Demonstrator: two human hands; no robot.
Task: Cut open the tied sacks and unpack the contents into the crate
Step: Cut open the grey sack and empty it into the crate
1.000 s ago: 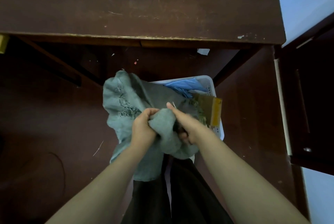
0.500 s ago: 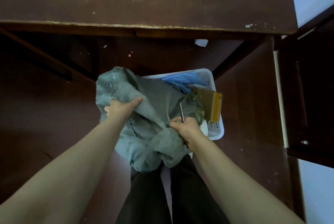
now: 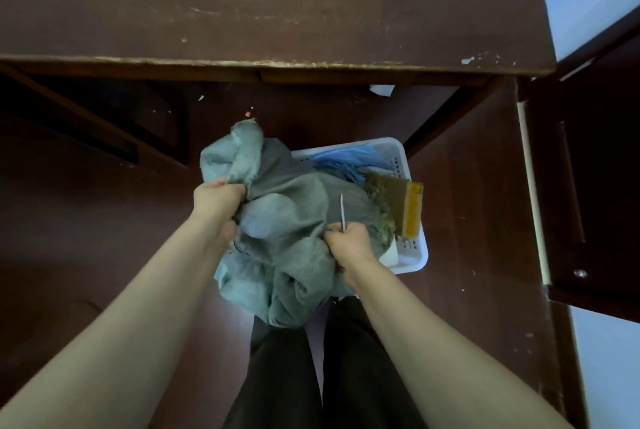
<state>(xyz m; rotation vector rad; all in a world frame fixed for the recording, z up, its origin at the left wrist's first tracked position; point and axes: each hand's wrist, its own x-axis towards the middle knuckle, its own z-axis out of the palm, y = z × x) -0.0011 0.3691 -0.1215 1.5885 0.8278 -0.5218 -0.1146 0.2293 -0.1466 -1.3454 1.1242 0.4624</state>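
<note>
Your left hand [image 3: 216,202] fist-clamped on grey sack [image 3: 287,228] upper edge, your right hand [image 3: 349,243] curled round sack fabric + thin metal blade [image 3: 342,210] pointing up, sack bunched btwn both hands, white crate [image 3: 405,165] just beyond right hand, blue bag [image 3: 349,158] + brown box [image 3: 398,200] inside

Both hands [image 3: 218,198] grip a grey sack [image 3: 287,217] over a white crate [image 3: 412,252]

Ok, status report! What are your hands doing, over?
Left hand grips sack. Right hand grips thin metal blade at the sack. Sack draped over white crate, hiding much of it.
</note>
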